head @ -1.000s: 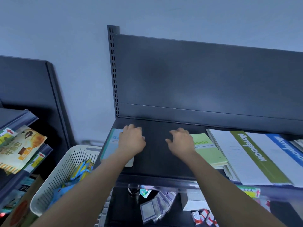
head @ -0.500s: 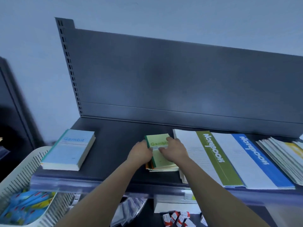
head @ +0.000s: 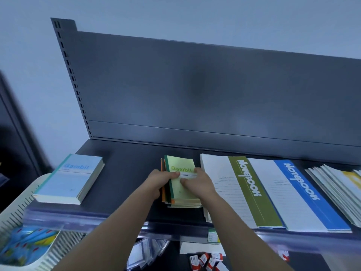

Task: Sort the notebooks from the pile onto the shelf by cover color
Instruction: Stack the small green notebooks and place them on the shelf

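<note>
Currently holding the pile (head: 165,192) on the shelf (head: 127,173), just left of the large green-band notebook (head: 246,190). Left grip (head: 156,182) curled round its left edge, thumb on top. Right grip (head: 199,184) pinching the top green Gambit notebook (head: 180,165). Could drag the orange covers underneath along with too deep a pinch, or skew the pile toward the shelf lip. Could also misfile onto the blue Gambit stack (head: 72,178), well left of the green-band notebook. Can't count the pile or read the lower covers; fingertips partly hidden, edges blurred.
</note>
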A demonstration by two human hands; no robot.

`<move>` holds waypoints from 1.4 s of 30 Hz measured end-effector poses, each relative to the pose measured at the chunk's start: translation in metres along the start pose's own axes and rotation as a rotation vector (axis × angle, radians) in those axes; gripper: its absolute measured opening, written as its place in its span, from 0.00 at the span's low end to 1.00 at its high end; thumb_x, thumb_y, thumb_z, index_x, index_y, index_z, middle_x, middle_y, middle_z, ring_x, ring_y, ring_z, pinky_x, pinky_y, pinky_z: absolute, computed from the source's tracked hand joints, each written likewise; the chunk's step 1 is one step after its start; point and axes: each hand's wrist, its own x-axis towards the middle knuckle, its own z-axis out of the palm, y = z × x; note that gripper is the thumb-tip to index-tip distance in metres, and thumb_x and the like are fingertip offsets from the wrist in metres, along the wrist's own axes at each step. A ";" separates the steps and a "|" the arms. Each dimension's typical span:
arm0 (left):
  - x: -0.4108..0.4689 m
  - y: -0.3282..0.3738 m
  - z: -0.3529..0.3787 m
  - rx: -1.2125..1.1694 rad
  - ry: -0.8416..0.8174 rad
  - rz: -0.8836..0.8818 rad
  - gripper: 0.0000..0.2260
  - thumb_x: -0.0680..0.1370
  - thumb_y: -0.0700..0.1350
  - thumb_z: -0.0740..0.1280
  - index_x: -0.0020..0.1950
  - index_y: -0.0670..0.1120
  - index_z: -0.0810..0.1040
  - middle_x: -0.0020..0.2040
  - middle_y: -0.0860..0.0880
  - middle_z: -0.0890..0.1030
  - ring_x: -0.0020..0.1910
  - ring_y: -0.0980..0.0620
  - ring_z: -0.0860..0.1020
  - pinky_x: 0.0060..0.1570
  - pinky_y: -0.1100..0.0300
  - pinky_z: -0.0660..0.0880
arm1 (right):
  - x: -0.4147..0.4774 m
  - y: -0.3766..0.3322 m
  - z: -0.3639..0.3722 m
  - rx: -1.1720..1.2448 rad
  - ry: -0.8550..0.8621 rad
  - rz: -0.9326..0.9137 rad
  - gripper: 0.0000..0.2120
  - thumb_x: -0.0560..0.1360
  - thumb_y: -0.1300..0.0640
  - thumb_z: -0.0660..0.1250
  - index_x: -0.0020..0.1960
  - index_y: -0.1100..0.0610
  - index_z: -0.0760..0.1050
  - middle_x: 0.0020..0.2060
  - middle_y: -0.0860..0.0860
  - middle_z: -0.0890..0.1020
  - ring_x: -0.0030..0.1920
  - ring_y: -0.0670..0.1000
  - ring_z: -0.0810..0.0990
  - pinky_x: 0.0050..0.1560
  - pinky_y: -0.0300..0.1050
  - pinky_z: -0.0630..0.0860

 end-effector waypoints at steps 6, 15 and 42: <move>-0.010 -0.004 -0.015 -0.099 -0.131 0.286 0.16 0.76 0.39 0.69 0.63 0.45 0.74 0.55 0.44 0.82 0.53 0.43 0.81 0.49 0.49 0.78 | -0.003 -0.009 0.004 0.458 0.037 -0.067 0.36 0.64 0.50 0.77 0.66 0.51 0.63 0.57 0.49 0.78 0.56 0.49 0.78 0.53 0.48 0.77; -0.014 -0.026 -0.045 -0.067 -0.166 0.602 0.32 0.72 0.36 0.72 0.73 0.51 0.64 0.59 0.50 0.81 0.57 0.55 0.79 0.52 0.62 0.77 | -0.023 -0.017 0.033 0.537 0.020 -0.309 0.33 0.71 0.68 0.70 0.70 0.49 0.62 0.53 0.45 0.79 0.47 0.36 0.78 0.44 0.26 0.73; -0.006 -0.028 -0.042 0.022 0.035 0.610 0.34 0.65 0.36 0.78 0.68 0.46 0.69 0.58 0.46 0.80 0.55 0.48 0.78 0.49 0.59 0.77 | -0.023 -0.036 0.011 0.213 0.161 -0.580 0.37 0.73 0.61 0.61 0.79 0.53 0.50 0.77 0.45 0.53 0.77 0.44 0.51 0.77 0.44 0.51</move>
